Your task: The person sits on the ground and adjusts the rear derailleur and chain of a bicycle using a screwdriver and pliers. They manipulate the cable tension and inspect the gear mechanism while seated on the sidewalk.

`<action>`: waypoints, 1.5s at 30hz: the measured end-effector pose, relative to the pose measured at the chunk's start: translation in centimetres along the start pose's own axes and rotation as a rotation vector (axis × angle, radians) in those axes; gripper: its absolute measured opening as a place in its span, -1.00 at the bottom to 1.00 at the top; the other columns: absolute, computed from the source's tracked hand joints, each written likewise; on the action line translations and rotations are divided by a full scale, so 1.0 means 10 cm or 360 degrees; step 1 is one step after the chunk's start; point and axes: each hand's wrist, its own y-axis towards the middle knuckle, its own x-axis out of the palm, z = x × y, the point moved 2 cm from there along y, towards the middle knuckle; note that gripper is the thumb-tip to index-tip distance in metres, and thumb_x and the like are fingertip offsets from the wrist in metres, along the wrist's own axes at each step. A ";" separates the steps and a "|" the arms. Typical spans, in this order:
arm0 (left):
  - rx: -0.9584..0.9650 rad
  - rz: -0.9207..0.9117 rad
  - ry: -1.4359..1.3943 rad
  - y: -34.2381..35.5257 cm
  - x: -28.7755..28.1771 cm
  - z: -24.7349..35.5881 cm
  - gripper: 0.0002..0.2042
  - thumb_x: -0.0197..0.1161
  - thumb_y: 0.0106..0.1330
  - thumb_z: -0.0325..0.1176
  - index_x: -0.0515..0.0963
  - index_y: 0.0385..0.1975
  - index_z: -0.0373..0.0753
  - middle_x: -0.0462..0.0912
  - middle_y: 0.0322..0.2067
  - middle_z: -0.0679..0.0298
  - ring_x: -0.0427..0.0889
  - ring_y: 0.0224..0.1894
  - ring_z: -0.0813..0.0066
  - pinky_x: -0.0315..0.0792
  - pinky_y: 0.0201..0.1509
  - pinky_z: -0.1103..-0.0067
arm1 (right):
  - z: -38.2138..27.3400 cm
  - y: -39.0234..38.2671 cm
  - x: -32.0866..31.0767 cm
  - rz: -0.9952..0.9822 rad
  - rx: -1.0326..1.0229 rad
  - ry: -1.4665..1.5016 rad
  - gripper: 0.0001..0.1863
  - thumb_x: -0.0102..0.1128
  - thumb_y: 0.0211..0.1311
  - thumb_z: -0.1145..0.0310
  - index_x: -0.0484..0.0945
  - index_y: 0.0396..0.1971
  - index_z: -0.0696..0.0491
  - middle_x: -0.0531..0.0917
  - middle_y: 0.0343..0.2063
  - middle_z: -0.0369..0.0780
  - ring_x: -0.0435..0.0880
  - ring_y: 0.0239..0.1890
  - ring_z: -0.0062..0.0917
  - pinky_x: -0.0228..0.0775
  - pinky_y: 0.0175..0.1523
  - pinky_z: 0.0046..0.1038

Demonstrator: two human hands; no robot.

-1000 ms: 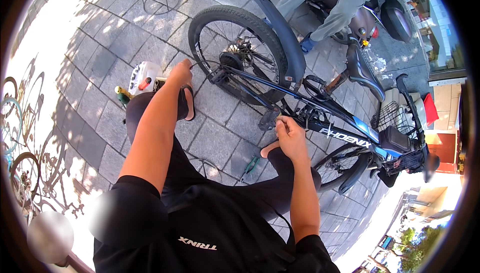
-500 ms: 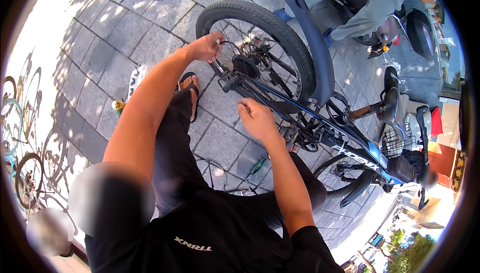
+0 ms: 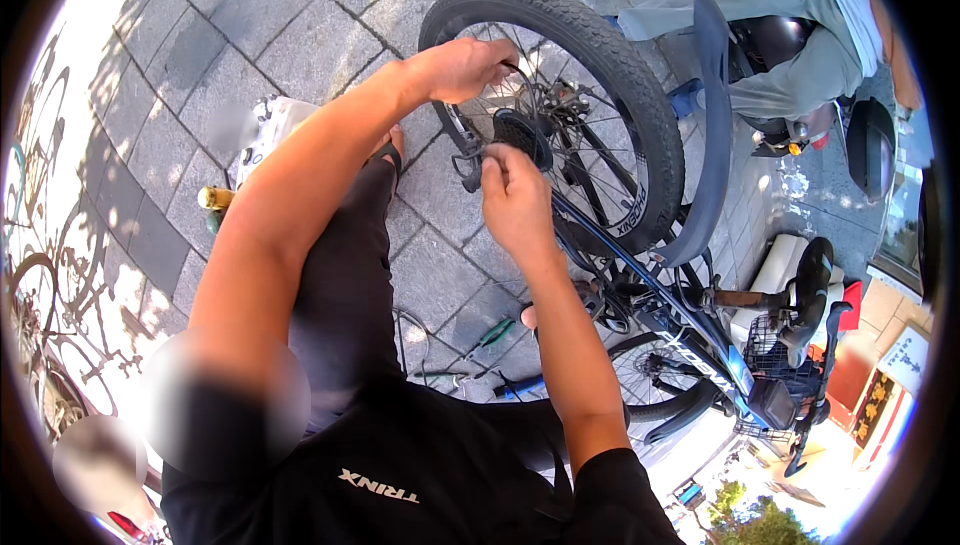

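My left hand [image 3: 468, 70] is closed in a pinch at the rear wheel [image 3: 655, 95] of a blue-and-black bicycle, with a thin black cable [image 3: 522, 77] curving from its fingertips. My right hand [image 3: 516, 203] has its fingers curled together beside the rear derailleur [image 3: 470, 170]. What those fingers pinch, if anything, is hidden. The cassette [image 3: 518, 133] sits just beyond them, between my two hands. Down to the right runs the bicycle frame [image 3: 640, 290], lying across the view toward the saddle [image 3: 810, 270].
Green-handled pliers [image 3: 490, 335] and other tools lie on the paving below my right forearm. A white case [image 3: 270, 135] and a yellow-topped bottle [image 3: 213, 198] stand by my left arm. A person in grey trousers [image 3: 790, 75] sits on a scooter beyond the curved mudguard [image 3: 712, 135].
My right hand has moved up to the derailleur. My left hand, still pinching the cable, appears farther right, as the whole view has shifted with the head.
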 end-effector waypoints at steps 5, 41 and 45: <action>0.0099 0.0035 0.0087 0.08 -0.10 0.13 -0.82 0.18 0.46 -0.46 0.44 -0.01 -0.23 0.73 -0.34 0.04 0.74 -0.23 -0.02 0.54 -0.16 0.21 | 0.60 0.90 0.65 -0.0075 0.0374 -0.0015 -0.55 0.15 0.41 0.31 0.49 0.10 0.38 0.68 -0.34 -0.06 0.65 -0.33 -0.34 0.48 -0.21 -0.29; -0.0154 -0.0164 -0.0016 -0.05 0.23 -0.46 -0.67 0.19 0.36 -0.31 0.42 0.02 -0.36 0.73 -0.17 -0.12 0.73 -0.09 -0.15 0.57 -0.07 0.19 | 0.64 1.34 0.87 -0.0539 0.0171 -0.1080 -0.55 0.05 0.26 0.28 0.59 0.09 0.16 0.67 0.01 0.22 0.62 0.16 0.15 0.45 0.29 0.00; -0.0196 -0.0240 -0.0022 -0.06 0.21 -0.44 -0.64 0.20 0.33 -0.33 0.42 0.05 -0.38 0.73 -0.17 -0.13 0.73 -0.07 -0.15 0.57 -0.06 0.17 | 0.59 1.31 0.87 -0.0544 0.0312 -0.1148 -0.55 0.05 0.25 0.28 0.60 0.08 0.15 0.67 0.02 0.23 0.62 0.15 0.16 0.45 0.30 0.00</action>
